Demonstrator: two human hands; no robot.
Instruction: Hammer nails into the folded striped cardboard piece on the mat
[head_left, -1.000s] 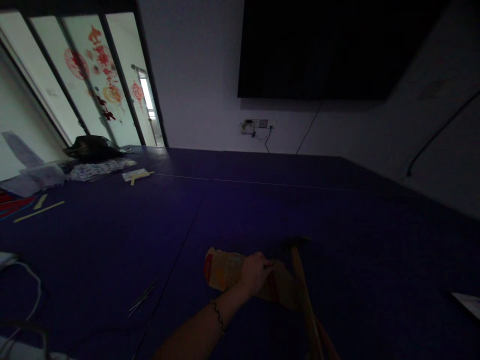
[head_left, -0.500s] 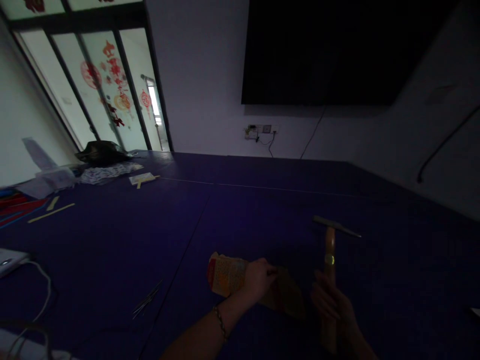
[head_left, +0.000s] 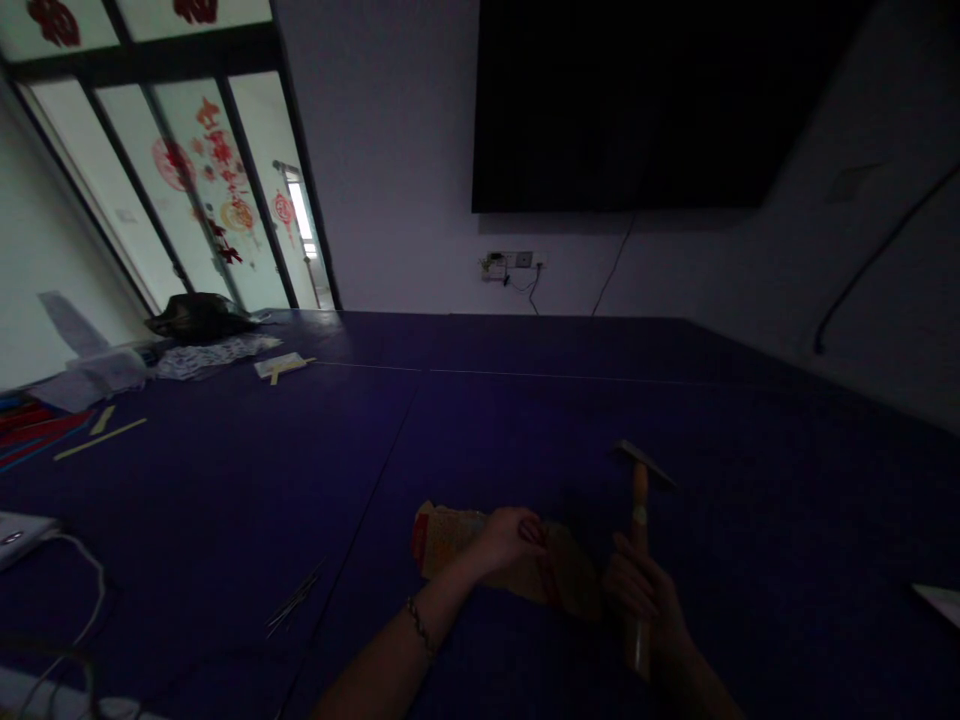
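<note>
A flat piece of printed cardboard lies on the dark blue tabletop in front of me. My left hand, a bracelet on its wrist, rests over the middle of the cardboard. Its fingers are closed round something small and dark reddish that I cannot make out in the dim light. Just right of the cardboard, my right hand grips a hammer by its wooden handle. The hammer stands upright in the fist, with its narrow metal head at the top.
Several thin metal rods lie left of the cardboard. A white device with a cable sits at the left edge. Farther back are yellow strips, a white packet and a black bag. A dark screen hangs on the wall.
My right hand and the hammer have shifted slightly left, and the hammer head has turned and tilted. My left hand stays over the cardboard, fingers closed. The whole view has shifted a little.
</note>
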